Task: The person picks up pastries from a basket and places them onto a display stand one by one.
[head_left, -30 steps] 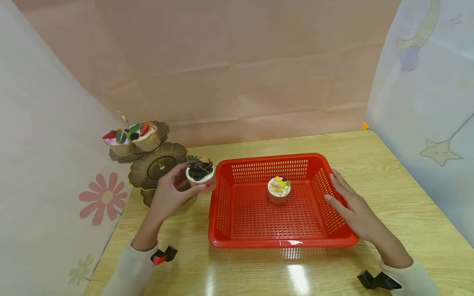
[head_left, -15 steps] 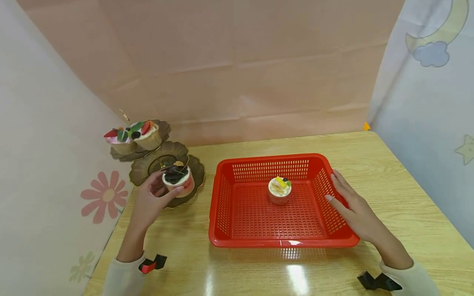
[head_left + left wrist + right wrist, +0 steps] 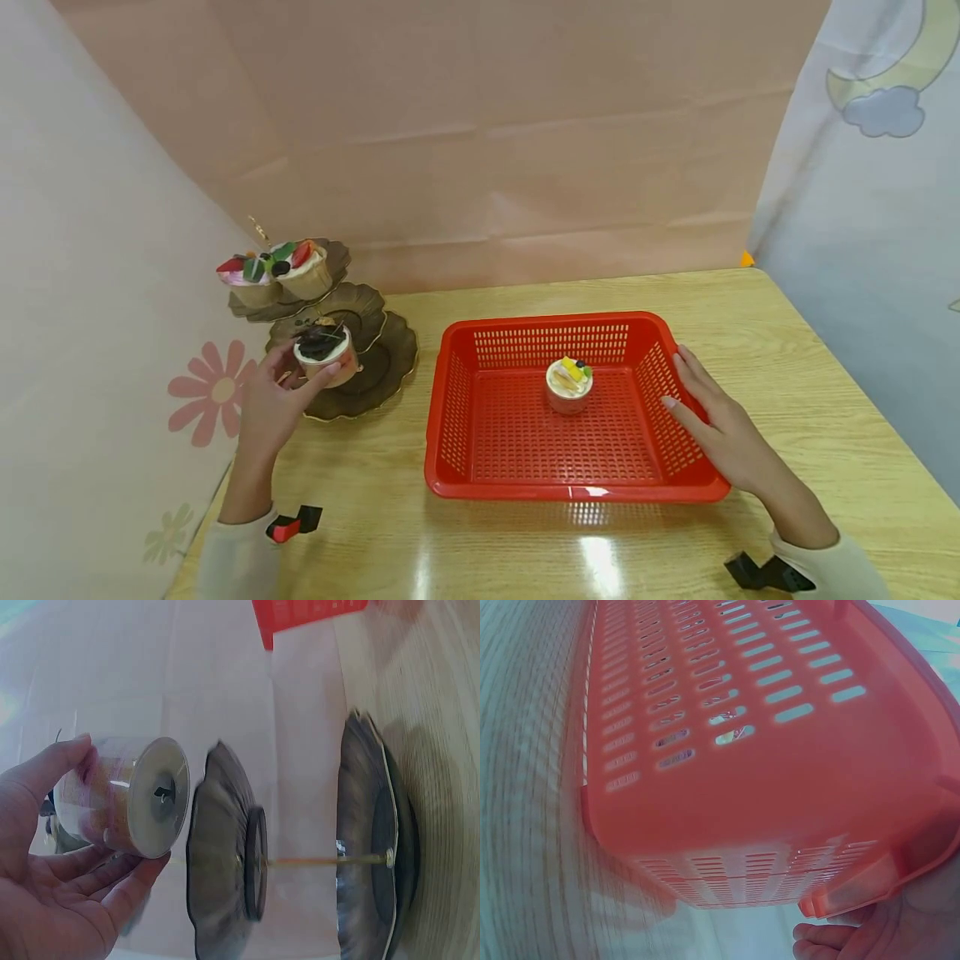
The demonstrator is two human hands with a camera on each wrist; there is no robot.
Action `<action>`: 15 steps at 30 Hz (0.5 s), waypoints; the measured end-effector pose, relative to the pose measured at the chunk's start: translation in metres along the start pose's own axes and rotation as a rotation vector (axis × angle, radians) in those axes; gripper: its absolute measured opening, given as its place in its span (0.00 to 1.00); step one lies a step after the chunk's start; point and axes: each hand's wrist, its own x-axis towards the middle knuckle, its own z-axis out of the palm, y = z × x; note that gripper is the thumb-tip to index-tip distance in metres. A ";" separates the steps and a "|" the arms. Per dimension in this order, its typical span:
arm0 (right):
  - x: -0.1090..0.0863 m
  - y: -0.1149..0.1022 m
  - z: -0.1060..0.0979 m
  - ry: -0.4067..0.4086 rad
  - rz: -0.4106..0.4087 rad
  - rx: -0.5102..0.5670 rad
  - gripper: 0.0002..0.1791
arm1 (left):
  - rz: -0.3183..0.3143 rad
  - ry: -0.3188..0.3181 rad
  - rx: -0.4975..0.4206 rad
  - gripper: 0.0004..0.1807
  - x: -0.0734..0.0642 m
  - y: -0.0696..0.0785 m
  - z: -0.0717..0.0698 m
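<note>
My left hand (image 3: 273,404) grips a clear dessert cup (image 3: 327,357) with dark chocolate topping, fingers and thumb round its side. In the left wrist view the cup's base hangs above the middle plate (image 3: 221,862) of a tiered brown stand (image 3: 375,367), with a small gap between them. Two fruit-topped tarts (image 3: 281,273) sit on the top tier. A red plastic basket (image 3: 558,493) holds another dessert cup (image 3: 567,385) with yellow fruit. My right hand (image 3: 720,429) holds the basket's right rim, thumb over the inner side and fingers along the outside.
The wooden table (image 3: 360,517) carries both stand and basket. A white flower-printed cloth (image 3: 97,350) rises close to the stand on the left. Pinkish backing paper (image 3: 480,150) stands behind the table, and a printed cloth (image 3: 892,217) on the right.
My left hand has carried the chocolate-topped cup left, from beside the basket's left edge to over the stand. My right hand and the basket have stayed put.
</note>
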 end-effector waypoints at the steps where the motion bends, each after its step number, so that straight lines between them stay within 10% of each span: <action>1: 0.000 0.000 0.000 0.001 -0.001 -0.002 0.36 | 0.001 0.007 0.009 0.33 0.002 -0.002 -0.002; 15: 0.000 0.001 0.000 0.005 0.001 0.030 0.35 | -0.050 -0.004 -0.052 0.34 0.026 -0.034 -0.016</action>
